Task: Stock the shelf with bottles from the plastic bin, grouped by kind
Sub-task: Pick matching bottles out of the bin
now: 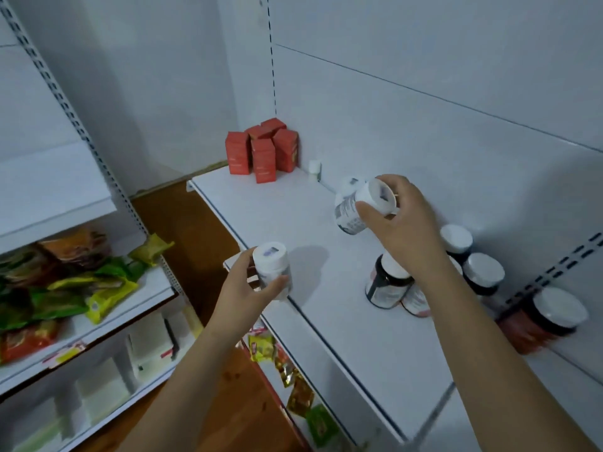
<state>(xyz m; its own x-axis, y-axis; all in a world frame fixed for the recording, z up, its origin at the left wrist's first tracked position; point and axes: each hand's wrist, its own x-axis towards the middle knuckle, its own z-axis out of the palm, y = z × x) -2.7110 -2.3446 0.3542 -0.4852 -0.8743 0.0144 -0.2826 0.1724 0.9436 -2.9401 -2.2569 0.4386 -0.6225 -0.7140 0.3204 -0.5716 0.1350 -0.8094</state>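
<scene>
My left hand [248, 282] grips a white bottle [272, 265] with a white cap, held just off the front edge of the white shelf [261, 210]. Over the shelf's middle, my right hand [404, 220] grips another white bottle [375, 199], tilted with its cap toward me. A third white bottle [347, 210] stands right behind it, touching or nearly so. Under my right wrist stand dark bottles [386, 285] with white caps, and more dark bottles [483, 272] line the back panel on the right. The plastic bin is out of view.
Several red boxes [262, 151] are stacked at the shelf's far left corner, a small white object [315, 167] beside them. To the left, a second shelving unit holds green and orange packets [71, 282]. Lower shelves carry small packets [293, 380]. Brown floor shows between units.
</scene>
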